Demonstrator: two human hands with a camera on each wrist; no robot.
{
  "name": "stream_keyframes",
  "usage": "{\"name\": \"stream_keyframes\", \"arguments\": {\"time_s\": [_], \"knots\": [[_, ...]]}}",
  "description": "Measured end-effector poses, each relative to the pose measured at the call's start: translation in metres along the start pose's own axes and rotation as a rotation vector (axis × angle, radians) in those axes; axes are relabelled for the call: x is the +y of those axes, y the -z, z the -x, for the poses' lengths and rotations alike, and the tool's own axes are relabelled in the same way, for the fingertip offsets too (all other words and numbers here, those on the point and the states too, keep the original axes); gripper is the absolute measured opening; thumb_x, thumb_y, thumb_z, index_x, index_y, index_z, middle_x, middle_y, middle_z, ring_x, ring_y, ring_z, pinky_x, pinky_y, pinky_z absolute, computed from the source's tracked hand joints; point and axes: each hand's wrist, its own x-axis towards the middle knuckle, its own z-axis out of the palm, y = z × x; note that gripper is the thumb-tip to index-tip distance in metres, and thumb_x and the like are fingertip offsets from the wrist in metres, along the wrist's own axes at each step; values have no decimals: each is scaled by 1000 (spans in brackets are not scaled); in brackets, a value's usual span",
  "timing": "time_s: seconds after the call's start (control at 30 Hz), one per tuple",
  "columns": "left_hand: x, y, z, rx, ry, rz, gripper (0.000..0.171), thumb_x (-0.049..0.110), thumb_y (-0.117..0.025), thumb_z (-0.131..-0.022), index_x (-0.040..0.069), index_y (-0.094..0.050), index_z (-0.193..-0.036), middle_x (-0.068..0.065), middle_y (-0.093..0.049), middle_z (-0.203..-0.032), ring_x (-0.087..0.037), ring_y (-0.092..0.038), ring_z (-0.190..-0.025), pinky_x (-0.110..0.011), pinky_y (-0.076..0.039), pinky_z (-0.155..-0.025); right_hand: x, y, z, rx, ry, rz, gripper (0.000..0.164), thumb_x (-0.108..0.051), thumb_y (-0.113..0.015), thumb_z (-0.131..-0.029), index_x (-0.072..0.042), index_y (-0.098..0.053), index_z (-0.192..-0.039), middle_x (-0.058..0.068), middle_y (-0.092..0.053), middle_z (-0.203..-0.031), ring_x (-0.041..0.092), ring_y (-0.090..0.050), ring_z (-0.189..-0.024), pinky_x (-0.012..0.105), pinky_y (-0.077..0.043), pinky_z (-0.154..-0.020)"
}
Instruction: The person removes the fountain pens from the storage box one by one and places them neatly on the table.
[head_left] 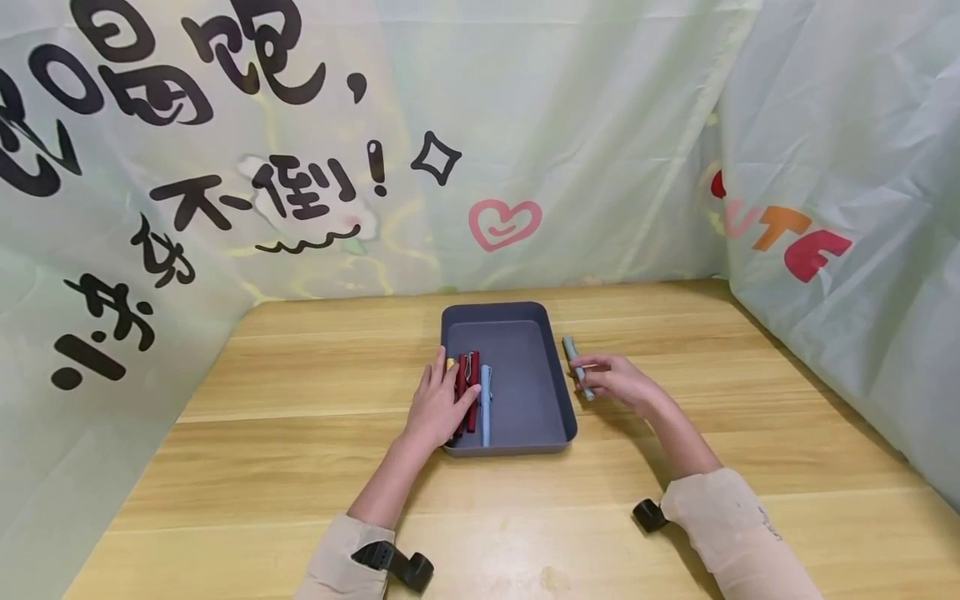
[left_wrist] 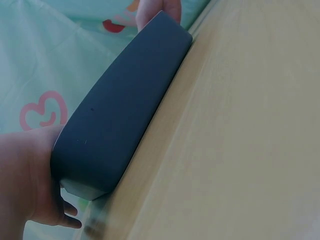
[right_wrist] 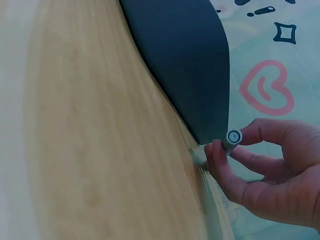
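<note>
A dark grey-blue tray (head_left: 517, 350) sits on the table. Lying in its left half are two dark red pens (head_left: 473, 392), a light blue pen (head_left: 485, 408) and a thin yellow item (head_left: 450, 363), mostly hidden. My left hand (head_left: 435, 408) reaches over the left rim, fingers extended along the yellow item and the red pens, thumb across the nearer red one. Just outside the right rim, my right hand (head_left: 618, 382) pinches a grey-green pen (head_left: 568, 344) between thumb and fingers. The right wrist view shows that pen's round end (right_wrist: 234, 136) poking out between the fingertips.
The wooden table (head_left: 300, 433) extends around the tray on all sides. Printed cloth (head_left: 600, 167) hangs behind and at both sides, meeting the table's edges. Each sleeve carries a black wrist device, seen at the left (head_left: 397, 565) and the right (head_left: 649, 516).
</note>
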Motion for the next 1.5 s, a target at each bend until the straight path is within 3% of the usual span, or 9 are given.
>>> {"name": "stream_keyframes", "arguments": {"time_s": [0.2, 0.4, 0.6, 0.7, 1.5], "knots": [[0, 1, 0, -3, 9, -8, 66, 49, -40, -94, 1, -36, -140, -10, 0, -153, -41, -16, -132, -51, -21, -103, 0, -3, -1, 47, 2, 86, 41, 1, -50, -87, 12, -45, -126, 28, -49, -119, 25, -56, -93, 29, -48, -73], [0, 1, 0, -4, 8, -3, 66, 48, -41, -94, 1, -36, -140, -9, 0, -153, -41, -16, -132, -50, -21, -104, 6, -14, -6, 210, 101, 261, 33, 1, -62, -82, 13, -56, -113, 27, -58, -104, 29, -58, -89, 26, -49, -65], [1, 1, 0, -13, 10, -4, 66, 49, -41, -94, 1, -36, -140, -9, 1, -153, -41, -17, -132, -50, -21, -104, 13, -25, -4, 373, 190, 494, 31, 1, -62, -80, 9, -62, -109, 25, -58, -103, 36, -59, -92, 37, -49, -71], [2, 2, 0, -7, 14, 5, 66, 49, -42, -94, 1, -36, -140, -9, 0, -153, -40, -17, -132, -50, -21, -104, 16, -27, -3, 407, 219, 562, 32, 0, -62, -80, 7, -62, -112, 24, -56, -104, 35, -59, -90, 42, -48, -74], [2, 2, -1, -1, 10, 3, 65, 47, -44, -94, 0, -38, -139, -10, -2, -152, -40, -18, -132, -50, -21, -103, 27, -30, -4, 481, 280, 585, 34, 1, -63, -79, 3, -64, -112, 19, -57, -98, 26, -58, -80, 39, -46, -69]]}}
